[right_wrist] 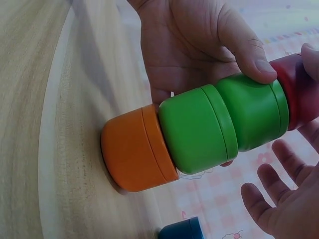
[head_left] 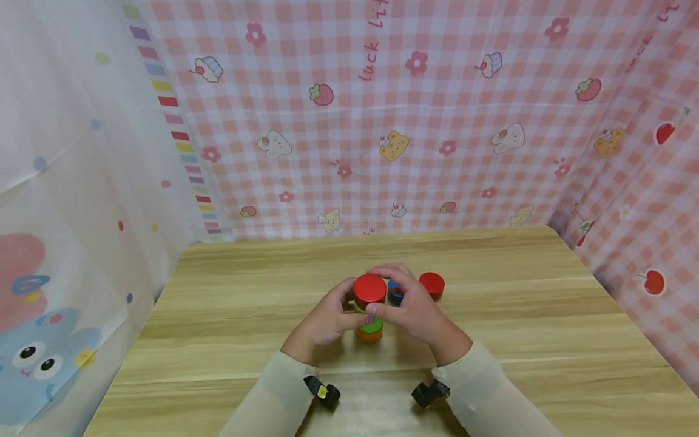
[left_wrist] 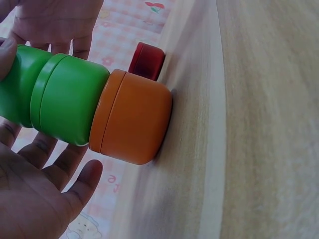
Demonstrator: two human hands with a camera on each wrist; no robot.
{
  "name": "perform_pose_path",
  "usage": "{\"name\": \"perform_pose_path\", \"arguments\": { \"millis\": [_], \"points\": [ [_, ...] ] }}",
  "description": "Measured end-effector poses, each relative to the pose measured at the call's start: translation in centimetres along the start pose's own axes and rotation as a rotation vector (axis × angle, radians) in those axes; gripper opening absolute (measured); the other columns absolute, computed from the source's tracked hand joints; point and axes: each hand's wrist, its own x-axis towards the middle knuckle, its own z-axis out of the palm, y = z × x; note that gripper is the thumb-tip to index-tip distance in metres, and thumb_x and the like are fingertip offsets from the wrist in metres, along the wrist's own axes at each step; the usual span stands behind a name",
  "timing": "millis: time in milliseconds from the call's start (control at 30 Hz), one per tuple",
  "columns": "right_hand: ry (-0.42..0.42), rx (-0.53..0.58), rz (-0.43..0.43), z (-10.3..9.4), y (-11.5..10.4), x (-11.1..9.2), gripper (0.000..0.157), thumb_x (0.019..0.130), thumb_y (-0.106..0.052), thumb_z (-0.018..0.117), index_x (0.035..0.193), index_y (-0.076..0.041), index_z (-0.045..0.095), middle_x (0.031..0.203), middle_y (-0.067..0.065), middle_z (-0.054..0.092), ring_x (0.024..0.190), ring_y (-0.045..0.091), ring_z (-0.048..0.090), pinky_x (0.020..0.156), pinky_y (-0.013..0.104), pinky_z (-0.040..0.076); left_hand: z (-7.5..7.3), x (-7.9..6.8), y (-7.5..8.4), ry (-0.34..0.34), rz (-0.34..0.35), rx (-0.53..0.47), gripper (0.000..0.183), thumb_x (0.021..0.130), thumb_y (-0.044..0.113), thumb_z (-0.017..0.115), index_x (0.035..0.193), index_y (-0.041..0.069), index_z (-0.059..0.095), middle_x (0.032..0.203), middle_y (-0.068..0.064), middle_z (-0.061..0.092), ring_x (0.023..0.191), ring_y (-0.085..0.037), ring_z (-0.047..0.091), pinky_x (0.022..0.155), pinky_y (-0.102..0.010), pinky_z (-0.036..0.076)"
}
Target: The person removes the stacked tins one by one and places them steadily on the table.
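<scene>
A stack of small round lidded jars stands on the table between my two hands. An orange jar (head_left: 369,335) forms the base, a lower green jar (right_wrist: 192,130) sits on it, and an upper green jar (right_wrist: 254,112) is above, slightly offset. On top is a red jar (head_left: 369,288). My left hand (head_left: 326,317) holds the upper green jar, its thumb pressed near the red jar's base. Curled round the red jar from the right is my right hand (head_left: 415,309), with its thumb on the near side. Some of its fingers are hidden in the head view.
Behind my right hand are a blue jar (head_left: 395,293), partly covered, and another red jar (head_left: 432,285). The wooden table (head_left: 262,273) meets a pink checked cloth (head_left: 349,121) at the back, with cloth at both sides.
</scene>
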Motion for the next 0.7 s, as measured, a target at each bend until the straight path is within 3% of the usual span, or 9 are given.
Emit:
{"name": "perform_pose_path", "arguments": {
  "millis": [233, 433, 700],
  "points": [
    [0.01, 0.021, 0.03, -0.4, -0.4, 0.0, 0.053, 0.092, -0.024, 0.083, 0.14, -0.014, 0.064, 0.141, 0.008, 0.056, 0.133, 0.032, 0.051, 0.11, 0.069, 0.04, 0.0, -0.1, 0.1, 0.001, -0.031, -0.018, 0.057, 0.094, 0.014, 0.078, 0.146, 0.012, 0.054, 0.147, -0.006, 0.06, 0.126, -0.025, 0.057, 0.108, -0.045, 0.046],
    [0.008, 0.02, 0.053, -1.3, -0.4, 0.1, 0.053, 0.091, -0.022, 0.084, 0.14, -0.015, 0.064, 0.142, 0.009, 0.056, 0.131, 0.033, 0.053, 0.108, 0.061, 0.045, 0.1, -0.1, 0.1, -0.005, -0.045, -0.03, 0.055, 0.096, 0.014, 0.078, 0.145, 0.009, 0.053, 0.144, -0.01, 0.059, 0.12, -0.026, 0.061, 0.108, -0.044, 0.051],
    [-0.006, 0.037, 0.024, -3.0, 0.5, 0.3, 0.053, 0.092, -0.016, 0.082, 0.141, -0.012, 0.062, 0.142, 0.008, 0.059, 0.132, 0.027, 0.054, 0.108, 0.054, 0.046, 0.2, 0.0, 0.2, 0.004, -0.051, -0.027, 0.051, 0.096, 0.012, 0.078, 0.141, 0.008, 0.055, 0.139, -0.01, 0.06, 0.117, -0.026, 0.062, 0.106, -0.042, 0.052]
  ]
}}
